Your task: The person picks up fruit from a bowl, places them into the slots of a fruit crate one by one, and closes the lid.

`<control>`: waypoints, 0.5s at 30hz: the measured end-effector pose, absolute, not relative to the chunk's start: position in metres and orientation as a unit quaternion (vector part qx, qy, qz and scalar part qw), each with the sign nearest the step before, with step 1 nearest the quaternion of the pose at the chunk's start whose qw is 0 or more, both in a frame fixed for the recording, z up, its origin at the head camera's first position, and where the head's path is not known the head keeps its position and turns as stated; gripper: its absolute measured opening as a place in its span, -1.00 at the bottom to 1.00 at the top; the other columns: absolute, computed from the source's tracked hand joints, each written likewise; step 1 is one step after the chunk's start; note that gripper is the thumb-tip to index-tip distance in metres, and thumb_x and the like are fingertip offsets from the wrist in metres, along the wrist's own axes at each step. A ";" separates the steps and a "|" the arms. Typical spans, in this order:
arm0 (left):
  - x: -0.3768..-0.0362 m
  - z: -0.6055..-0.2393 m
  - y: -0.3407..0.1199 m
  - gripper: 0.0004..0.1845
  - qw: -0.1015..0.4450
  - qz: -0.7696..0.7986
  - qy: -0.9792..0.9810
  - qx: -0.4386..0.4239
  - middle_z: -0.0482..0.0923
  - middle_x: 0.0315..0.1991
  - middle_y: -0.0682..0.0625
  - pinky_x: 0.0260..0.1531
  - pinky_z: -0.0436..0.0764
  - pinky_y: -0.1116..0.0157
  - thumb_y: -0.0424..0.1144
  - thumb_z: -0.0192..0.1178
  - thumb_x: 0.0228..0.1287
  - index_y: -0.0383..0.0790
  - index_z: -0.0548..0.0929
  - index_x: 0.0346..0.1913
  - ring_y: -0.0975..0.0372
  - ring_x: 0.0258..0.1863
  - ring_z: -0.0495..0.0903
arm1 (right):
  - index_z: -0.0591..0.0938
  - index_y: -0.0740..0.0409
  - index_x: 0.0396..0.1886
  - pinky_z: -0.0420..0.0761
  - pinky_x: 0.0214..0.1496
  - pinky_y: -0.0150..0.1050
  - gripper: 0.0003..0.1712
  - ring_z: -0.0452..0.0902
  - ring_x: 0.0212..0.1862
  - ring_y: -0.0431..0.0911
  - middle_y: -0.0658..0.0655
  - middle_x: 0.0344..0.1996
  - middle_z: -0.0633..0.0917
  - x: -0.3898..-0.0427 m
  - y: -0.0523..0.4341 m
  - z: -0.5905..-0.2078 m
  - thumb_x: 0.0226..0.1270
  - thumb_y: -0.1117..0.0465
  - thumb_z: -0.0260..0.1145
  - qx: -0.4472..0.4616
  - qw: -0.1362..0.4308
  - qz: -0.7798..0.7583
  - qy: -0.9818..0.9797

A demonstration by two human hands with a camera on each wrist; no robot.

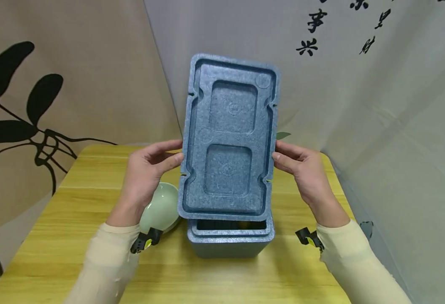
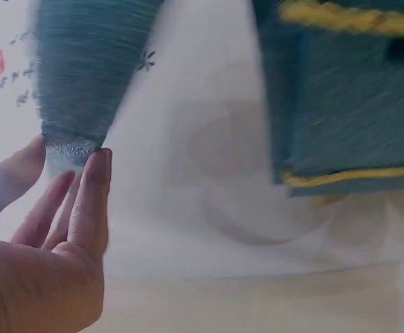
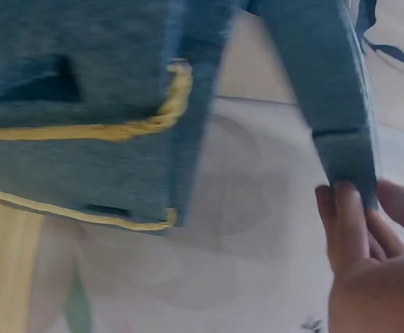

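A blue foam lid (image 1: pixel 228 139) is held tilted up, its recessed underside facing me, over an open blue foam box (image 1: pixel 230 244) on the table. My left hand (image 1: pixel 175 154) pinches the lid's left edge and my right hand (image 1: pixel 277 153) pinches its right edge. The left wrist view shows my left hand (image 2: pixel 73 177) with thumb and fingers on the lid's (image 2: pixel 84 76) edge, the box (image 2: pixel 347 104) beyond. In the right wrist view, my right hand (image 3: pixel 357 222) grips the lid's (image 3: pixel 326 83) rim beside the box (image 3: pixel 84 132). The box's contents are mostly hidden.
A pale green bowl (image 1: pixel 162 210) sits on the yellow wooden table (image 1: pixel 74 236) just left of the box, under my left wrist. Printed cloth backdrops hang close behind and to the right. A small green leaf shape (image 1: pixel 282 135) shows behind the lid.
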State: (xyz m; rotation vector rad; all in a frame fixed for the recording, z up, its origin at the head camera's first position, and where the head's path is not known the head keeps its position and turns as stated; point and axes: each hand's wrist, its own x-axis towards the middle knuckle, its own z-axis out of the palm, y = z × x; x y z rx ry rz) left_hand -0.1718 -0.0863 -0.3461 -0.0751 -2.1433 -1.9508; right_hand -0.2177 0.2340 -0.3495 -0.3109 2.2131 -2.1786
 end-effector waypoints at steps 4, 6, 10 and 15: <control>-0.174 -0.330 -0.087 -0.51 0.182 -0.625 -0.753 -0.101 0.64 0.01 -0.08 -0.07 0.63 0.35 -0.51 0.34 0.20 -0.25 0.61 0.22 0.15 -0.09 0.65 | 0.50 0.43 0.24 0.66 -0.04 -0.24 -0.51 0.66 -0.02 -0.10 0.20 0.04 0.67 -0.211 0.230 -0.338 0.32 0.48 0.30 -0.120 -0.065 -0.711 0.690; -0.175 -0.323 -0.087 -0.44 0.198 -0.606 -0.758 -0.139 0.61 0.03 -0.12 -0.04 0.63 0.31 -0.58 0.31 0.19 -0.22 0.57 0.27 0.14 -0.05 0.63 | 0.49 0.38 0.28 0.67 -0.05 -0.25 -0.47 0.64 0.01 -0.07 0.20 0.05 0.66 -0.209 0.228 -0.334 0.29 0.52 0.30 -0.128 -0.094 -0.718 0.678; -0.177 -0.315 -0.084 -0.32 0.216 -0.583 -0.759 -0.195 0.52 0.07 -0.15 -0.02 0.63 0.26 -0.71 0.25 0.13 -0.23 0.49 0.33 0.12 0.01 0.57 | 0.51 0.24 0.30 0.64 0.02 -0.27 -0.42 0.61 0.07 -0.04 0.21 0.09 0.64 -0.207 0.225 -0.328 0.27 0.55 0.29 -0.156 -0.142 -0.717 0.664; -0.182 -0.322 -0.078 -0.33 0.297 -0.487 -0.795 -0.205 0.54 0.09 -0.07 -0.11 0.65 0.33 -0.72 0.28 0.08 -0.25 0.54 0.29 0.19 0.03 0.57 | 0.63 0.25 0.16 0.61 0.07 -0.21 -0.61 0.63 0.05 0.00 0.25 0.05 0.66 -0.205 0.224 -0.323 0.35 0.47 0.27 -0.206 -0.166 -0.716 0.647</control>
